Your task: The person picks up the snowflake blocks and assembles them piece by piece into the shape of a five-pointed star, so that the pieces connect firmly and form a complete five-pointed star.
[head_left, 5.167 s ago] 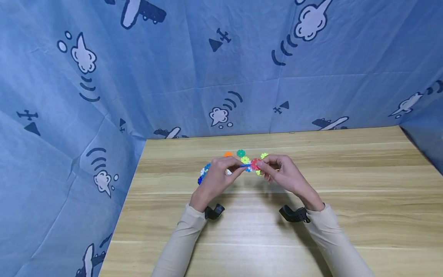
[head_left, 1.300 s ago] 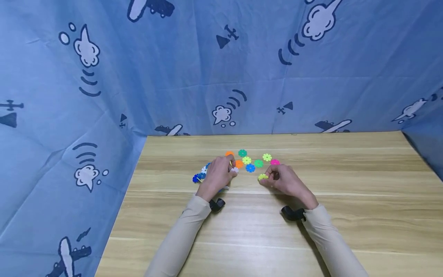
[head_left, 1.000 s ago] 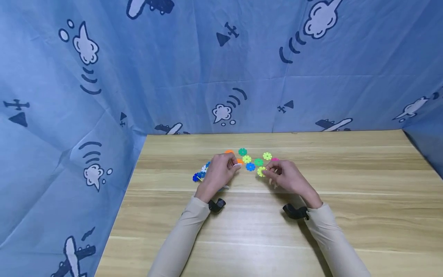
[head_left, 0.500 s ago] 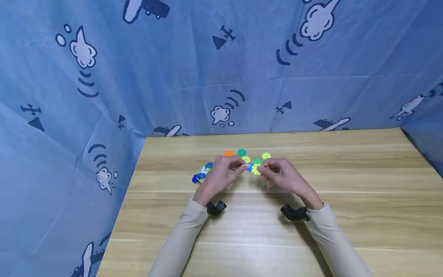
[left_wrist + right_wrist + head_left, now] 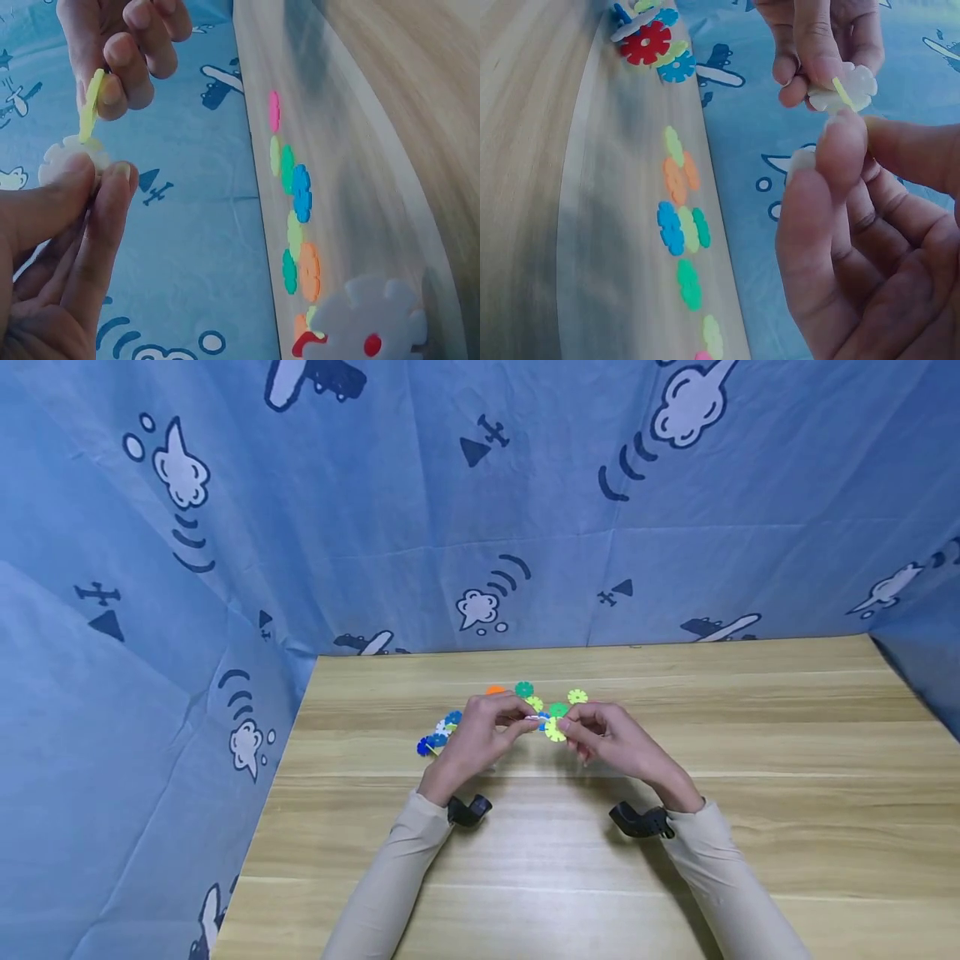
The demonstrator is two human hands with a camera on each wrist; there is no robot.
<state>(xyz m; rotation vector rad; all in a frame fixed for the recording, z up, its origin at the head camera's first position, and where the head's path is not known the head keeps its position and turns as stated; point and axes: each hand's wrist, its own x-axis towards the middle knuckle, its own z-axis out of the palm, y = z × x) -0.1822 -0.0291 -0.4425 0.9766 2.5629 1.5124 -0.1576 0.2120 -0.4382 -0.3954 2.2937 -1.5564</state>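
Observation:
My left hand (image 5: 483,739) pinches a white notched plastic disc (image 5: 60,161) between thumb and fingers. Opposite it, my right hand (image 5: 618,743) holds a yellow notched disc (image 5: 555,730) by its edge. The two discs meet rim to rim above the table, at an angle to each other; the wrist views do not show how deep the notches sit. Behind the hands lie a green disc (image 5: 558,710) and a blue disc (image 5: 670,228), the latter partly covered in the head view.
More loose discs lie along the far side, among them an orange disc (image 5: 495,690) and a pink disc (image 5: 274,111). Left of my left hand is a cluster of joined discs, including a red disc (image 5: 646,45). A blue printed curtain (image 5: 375,527) borders the wooden table (image 5: 750,735).
Earlier, the hands held a blue and a red disc together. Then they took a white and a yellow disc from the table, raised them and brought them together; the last half second shows little movement.

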